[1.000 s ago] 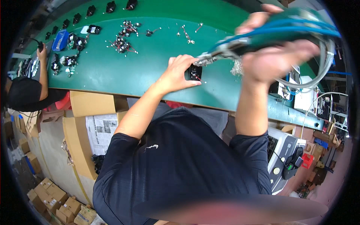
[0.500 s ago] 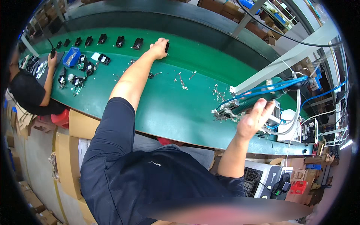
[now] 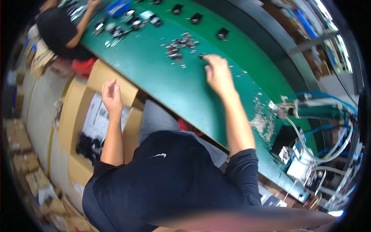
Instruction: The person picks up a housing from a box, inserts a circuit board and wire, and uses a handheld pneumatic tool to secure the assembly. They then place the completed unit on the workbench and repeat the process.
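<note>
My left hand (image 3: 112, 96) hangs in the air above an open cardboard box (image 3: 79, 112), its fingers loosely curled and apart, with nothing visible in them. My right hand (image 3: 219, 73) reaches over the green table (image 3: 174, 92). A small dark part (image 3: 201, 56) is right at its fingertips; motion blur hides whether the fingers grip it. Left of that hand lies a scattered pile of small dark red and white pieces (image 3: 179, 46). Beyond it, black housings (image 3: 222, 33) stand in a spaced row on the lighter green strip.
At right, a green tool (image 3: 320, 111) with blue hoses sits above a heap of small silvery bits (image 3: 262, 123). Black parts (image 3: 89, 146) lie in the box beside me. Up left are a blue bin (image 3: 118, 7), assembled parts (image 3: 116, 31) and a co-worker's arm (image 3: 83, 25).
My view has turned. My right hand has let go of the green tool and moved left over the table. My left hand has left the black housing and come back over the box.
</note>
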{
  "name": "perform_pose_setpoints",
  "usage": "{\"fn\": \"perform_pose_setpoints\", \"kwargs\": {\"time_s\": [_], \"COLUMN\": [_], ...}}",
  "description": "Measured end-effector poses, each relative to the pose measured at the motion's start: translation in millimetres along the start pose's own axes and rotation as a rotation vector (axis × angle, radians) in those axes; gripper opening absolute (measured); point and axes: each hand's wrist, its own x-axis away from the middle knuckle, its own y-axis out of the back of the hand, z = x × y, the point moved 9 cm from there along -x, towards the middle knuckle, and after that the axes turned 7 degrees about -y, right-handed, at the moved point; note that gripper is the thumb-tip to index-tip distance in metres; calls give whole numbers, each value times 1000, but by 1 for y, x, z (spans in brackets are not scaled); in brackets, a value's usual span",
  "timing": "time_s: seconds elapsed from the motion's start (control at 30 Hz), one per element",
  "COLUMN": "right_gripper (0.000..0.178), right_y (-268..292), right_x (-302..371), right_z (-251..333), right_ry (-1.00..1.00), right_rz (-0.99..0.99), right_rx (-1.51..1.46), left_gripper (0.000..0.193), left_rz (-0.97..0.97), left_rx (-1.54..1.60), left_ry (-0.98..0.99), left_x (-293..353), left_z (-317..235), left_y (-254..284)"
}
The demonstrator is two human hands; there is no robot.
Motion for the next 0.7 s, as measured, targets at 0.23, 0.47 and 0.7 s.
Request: {"fn": "perform_pose_setpoints", "kwargs": {"time_s": [0.23, 0.47, 0.7], "right_gripper": [31, 27, 33], "right_y": [-58, -56, -13], "right_x": [-48, -40, -8], "right_z": [-48, -45, -23], "right_ry": [17, -160, -226], "right_rz": [289, 328, 129], "right_rx": [185, 142, 213], "left_gripper": [50, 61, 65], "left_rz": [290, 591, 646], "left_rx": [-1107, -1302, -1397], "left_ry": [567, 692, 1082], "left_x": [185, 204, 218], "left_z": [108, 97, 111], "left_y": [206, 202, 255]}}
